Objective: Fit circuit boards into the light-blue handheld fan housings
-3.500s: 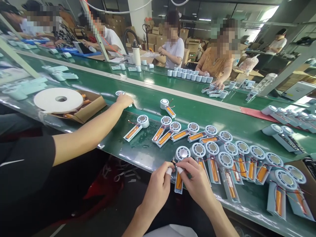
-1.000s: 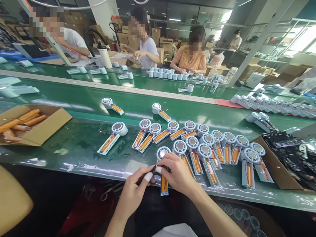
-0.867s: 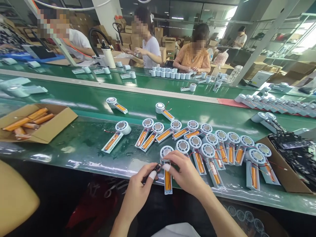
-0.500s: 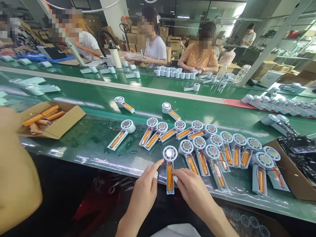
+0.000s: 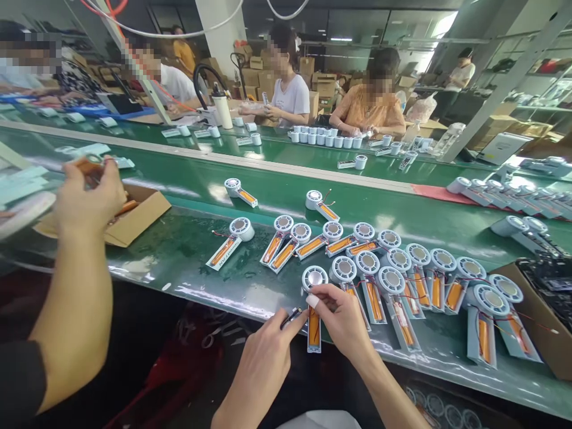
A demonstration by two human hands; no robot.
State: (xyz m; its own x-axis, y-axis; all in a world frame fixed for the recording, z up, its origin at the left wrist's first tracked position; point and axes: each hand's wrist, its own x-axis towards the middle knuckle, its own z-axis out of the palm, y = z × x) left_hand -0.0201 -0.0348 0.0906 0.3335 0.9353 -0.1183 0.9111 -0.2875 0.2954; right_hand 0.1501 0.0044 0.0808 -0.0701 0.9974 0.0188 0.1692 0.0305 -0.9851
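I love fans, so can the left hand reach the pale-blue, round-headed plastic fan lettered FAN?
Probably yes: nothing seems to stand between the left hand and that fan, though the hand holds a thin black piece.

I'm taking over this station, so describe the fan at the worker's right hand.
At the green workbench, find the right hand. Beside it is a pale handheld fan, orange battery exposed. Unlike the fans clustered nearby, this one has fingers over its neck.
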